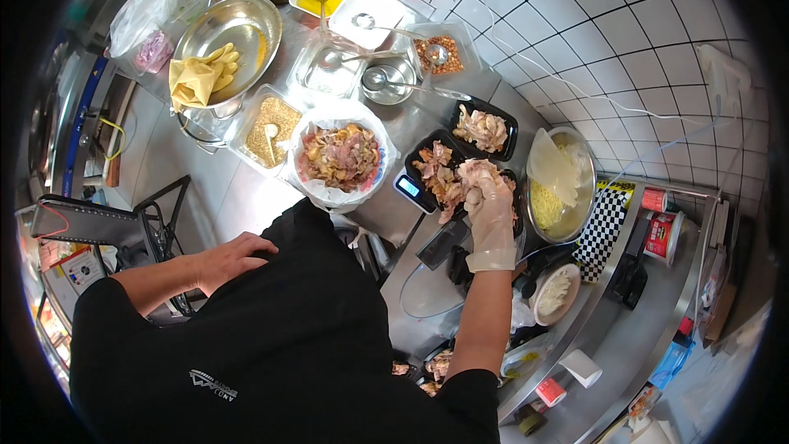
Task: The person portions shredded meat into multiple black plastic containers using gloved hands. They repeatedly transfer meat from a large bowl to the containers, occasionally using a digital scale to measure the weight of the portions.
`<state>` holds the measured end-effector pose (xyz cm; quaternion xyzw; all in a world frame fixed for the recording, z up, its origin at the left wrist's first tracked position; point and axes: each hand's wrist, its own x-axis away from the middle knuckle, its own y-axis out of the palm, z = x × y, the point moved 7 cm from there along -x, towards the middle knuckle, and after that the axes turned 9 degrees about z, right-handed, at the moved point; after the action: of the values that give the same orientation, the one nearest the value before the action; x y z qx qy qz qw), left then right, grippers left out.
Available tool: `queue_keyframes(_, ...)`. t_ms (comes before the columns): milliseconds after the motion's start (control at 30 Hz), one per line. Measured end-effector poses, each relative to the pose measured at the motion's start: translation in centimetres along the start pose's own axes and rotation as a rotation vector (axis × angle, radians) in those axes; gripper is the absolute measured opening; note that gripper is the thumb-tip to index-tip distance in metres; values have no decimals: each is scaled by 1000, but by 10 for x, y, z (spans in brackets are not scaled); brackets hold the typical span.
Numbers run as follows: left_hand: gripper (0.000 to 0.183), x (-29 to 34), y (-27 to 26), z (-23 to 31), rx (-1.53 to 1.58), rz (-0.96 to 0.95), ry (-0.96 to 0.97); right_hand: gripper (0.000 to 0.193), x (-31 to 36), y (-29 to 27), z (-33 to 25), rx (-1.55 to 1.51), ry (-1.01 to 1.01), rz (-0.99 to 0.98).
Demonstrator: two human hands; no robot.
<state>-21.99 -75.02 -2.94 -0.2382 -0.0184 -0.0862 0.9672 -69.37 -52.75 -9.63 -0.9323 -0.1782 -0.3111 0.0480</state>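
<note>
1. Two hands sit well apart. The right hand (pixel 491 212), in a thin clear disposable glove, is closed around a clump of pale shredded cooked meat (pixel 475 173); the clump hangs over the black rectangular plastic tray (pixel 423 158) that rests on the small digital scale (pixel 408 187), just right of the picture's centre.
2. The bare left hand (pixel 234 256) lies at about 8 o'clock, fingers loosely spread on the person's black shirt, holding nothing. With no second hand bracing it, the tray could skid on the scale if the meat is pressed down hard.
3. Strands hanging from the gloved fingers could fall between this tray and the second black tray of meat (pixel 485 129) at its 1 o'clock, which touches it or nearly does, leaving scraps on the steel counter (pixel 386 222).
4. A heavy drop might tip the light tray toward the scale's display edge at its 7 o'clock and smear it.
5. The bag-lined bowl of mixed meat (pixel 341 156) stands just beside the scale at 9 o'clock; a wide reach back across could catch the loose plastic rim.
6. The round steel bowl of yellow noodles (pixel 563 189), part covered by a clear film, sits close at 3 o'clock of the gloved hand, so a swinging elbow could nudge it toward the counter's edge.
</note>
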Motion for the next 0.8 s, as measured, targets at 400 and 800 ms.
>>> queue_keyframes(400,89,4,7,0,7,14,-2,17,-2,10,10,55,49,-37)
queue_keyframes(800,88,3,8,3,35,30,-26,30,-3,-3,6,291,-61,46)
